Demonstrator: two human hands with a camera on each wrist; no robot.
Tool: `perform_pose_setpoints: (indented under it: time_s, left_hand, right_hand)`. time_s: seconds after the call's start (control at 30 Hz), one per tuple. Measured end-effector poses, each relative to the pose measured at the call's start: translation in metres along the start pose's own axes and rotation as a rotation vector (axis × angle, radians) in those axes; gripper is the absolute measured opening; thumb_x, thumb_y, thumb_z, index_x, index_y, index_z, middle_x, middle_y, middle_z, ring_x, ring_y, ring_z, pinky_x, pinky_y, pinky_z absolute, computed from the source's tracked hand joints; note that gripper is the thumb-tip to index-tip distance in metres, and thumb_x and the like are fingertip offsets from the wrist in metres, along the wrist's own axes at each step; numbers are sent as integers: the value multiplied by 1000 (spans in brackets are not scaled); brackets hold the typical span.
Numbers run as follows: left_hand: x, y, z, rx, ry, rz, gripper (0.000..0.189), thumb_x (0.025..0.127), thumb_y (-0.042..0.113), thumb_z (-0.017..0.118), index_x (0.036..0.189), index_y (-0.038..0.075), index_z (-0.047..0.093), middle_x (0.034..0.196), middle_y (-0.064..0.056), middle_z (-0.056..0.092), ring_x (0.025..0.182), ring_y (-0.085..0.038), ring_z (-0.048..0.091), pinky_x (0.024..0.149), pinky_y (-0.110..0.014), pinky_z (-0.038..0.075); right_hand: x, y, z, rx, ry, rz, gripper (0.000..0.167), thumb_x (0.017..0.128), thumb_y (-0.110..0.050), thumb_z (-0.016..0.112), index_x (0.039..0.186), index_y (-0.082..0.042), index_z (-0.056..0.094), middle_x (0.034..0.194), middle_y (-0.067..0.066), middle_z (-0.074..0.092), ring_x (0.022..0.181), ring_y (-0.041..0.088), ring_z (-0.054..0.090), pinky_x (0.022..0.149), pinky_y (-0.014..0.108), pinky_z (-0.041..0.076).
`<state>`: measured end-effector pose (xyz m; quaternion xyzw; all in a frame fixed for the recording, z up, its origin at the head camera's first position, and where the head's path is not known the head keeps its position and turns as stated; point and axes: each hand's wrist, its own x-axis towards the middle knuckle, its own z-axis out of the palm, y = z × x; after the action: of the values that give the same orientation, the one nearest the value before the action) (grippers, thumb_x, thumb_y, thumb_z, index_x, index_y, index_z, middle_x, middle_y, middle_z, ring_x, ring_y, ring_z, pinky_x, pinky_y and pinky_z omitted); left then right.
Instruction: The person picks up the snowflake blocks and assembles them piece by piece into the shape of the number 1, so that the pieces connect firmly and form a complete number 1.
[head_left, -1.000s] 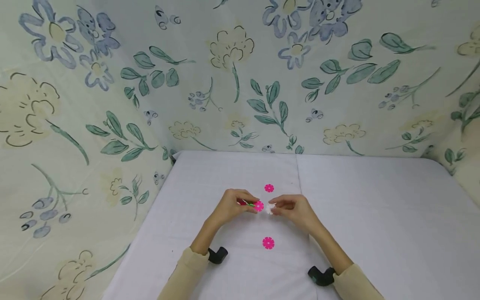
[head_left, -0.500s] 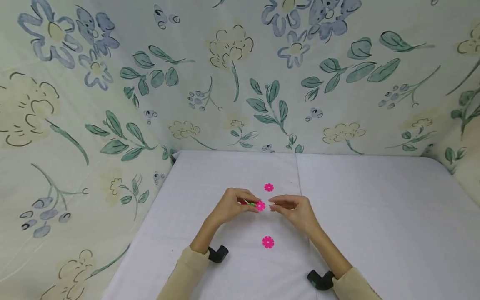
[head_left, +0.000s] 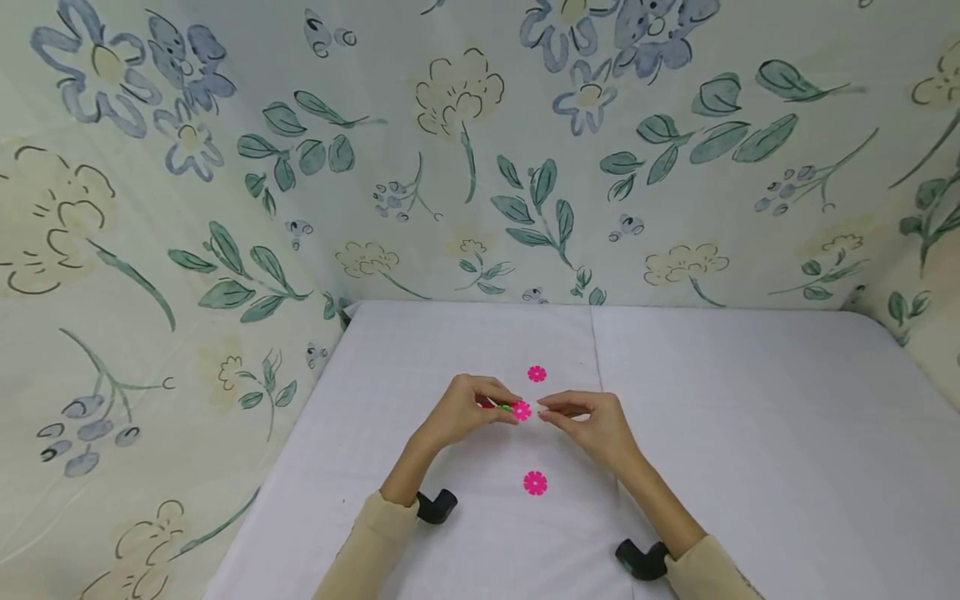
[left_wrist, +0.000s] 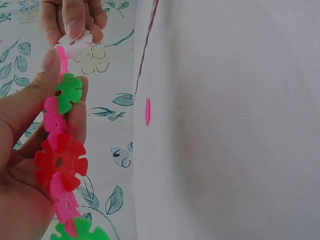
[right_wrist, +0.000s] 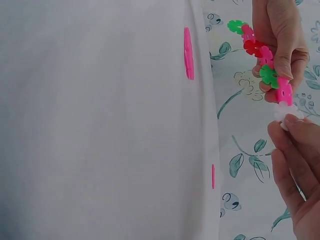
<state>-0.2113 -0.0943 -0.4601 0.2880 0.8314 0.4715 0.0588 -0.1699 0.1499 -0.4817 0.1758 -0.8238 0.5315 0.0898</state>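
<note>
My left hand grips a chain of interlocking snowflake discs, toothed plastic rounds slotted edge to edge. Green, pink and red discs alternate along it in the left wrist view, running down past the palm. At the chain's tip, a pink disc sticks out beyond the left thumb and fingers. My right hand pinches a white snowflake disc between thumb and fingertips. In both wrist views the white disc's edge meets the pink end disc. From the head view, the white disc is nearly edge-on and mostly hidden by fingertips.
Two loose pink discs lie on the white-clothed table: one pink disc beyond the hands, another pink disc nearer the person. Black wrist-worn devices jut inward from both sleeves. Flower-printed fabric hangs behind and at the sides.
The white disc has turned from face-on to nearly edge-on in the right fingers. My left hand has shifted slightly right with the chain, bringing its pink end closer to the right fingertips.
</note>
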Motion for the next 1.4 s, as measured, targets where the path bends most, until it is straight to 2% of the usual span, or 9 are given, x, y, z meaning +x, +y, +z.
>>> perform_pose_setpoints:
  time_s: [0.27,0.5,0.63,0.8,1.0,1.07,1.2,1.3,1.4]
  left_hand:
    - [0,4,3,-36,-8,15,24,82,14,88,106,13,84,97,2,80,87,-8,66,74,-23,54]
    - [1,9,9,-90,18,50,23,82,7,87,105,6,83,94,-2,78,84,-10,65,67,-22,53]
    - [1,8,10,-83,15,74,23,82,7,87,104,5,83,94,-4,77,84,-8,65,67,-21,53]
    - [2,7,9,-40,-3,65,23,83,10,86,106,8,83,97,-1,78,87,-10,66,73,-22,55]
    - [3,8,12,60,-21,84,32,86,14,85,117,10,79,115,0,76,109,-13,67,88,-25,58]
    - [3,9,14,83,-9,103,36,85,13,86,120,10,78,117,-1,75,108,-15,68,87,-26,59]
    - [2,10,20,77,24,128,41,82,8,87,122,8,77,115,-3,77,102,-19,70,87,-26,60]
    - [3,10,24,90,61,158,41,81,7,87,121,7,77,112,-5,77,103,-19,72,91,-24,59]
    - [3,10,27,93,95,181,37,81,4,86,118,5,78,110,-6,78,103,-18,73,93,-23,58]
  right_hand:
    - [-1,0,-1,35,27,-95,21,85,-4,84,105,-10,83,91,-3,79,85,7,71,77,24,61]
    - [0,-1,-1,54,72,-270,25,78,11,83,99,-1,82,81,7,75,74,17,70,73,17,59]
    - [-1,-1,1,71,69,-276,25,78,13,82,100,-1,82,82,8,75,74,18,70,72,16,59]
    - [-3,2,2,36,61,-162,25,83,4,83,103,-9,83,87,1,77,80,11,71,75,23,61]
    - [-3,4,2,33,57,32,18,89,-14,83,107,-14,82,100,2,80,91,5,71,78,22,61]
    - [-2,4,2,79,57,113,20,89,-17,82,108,-11,81,103,8,80,90,4,72,78,20,61]
    - [0,2,3,253,60,263,27,89,-13,82,112,0,78,107,18,79,85,7,76,78,24,62]
    - [1,-2,5,374,54,348,32,90,-11,81,116,7,74,106,18,79,84,8,77,78,27,63]
    - [3,-4,6,436,48,416,36,91,-11,80,119,10,71,103,12,80,84,9,77,79,29,63]
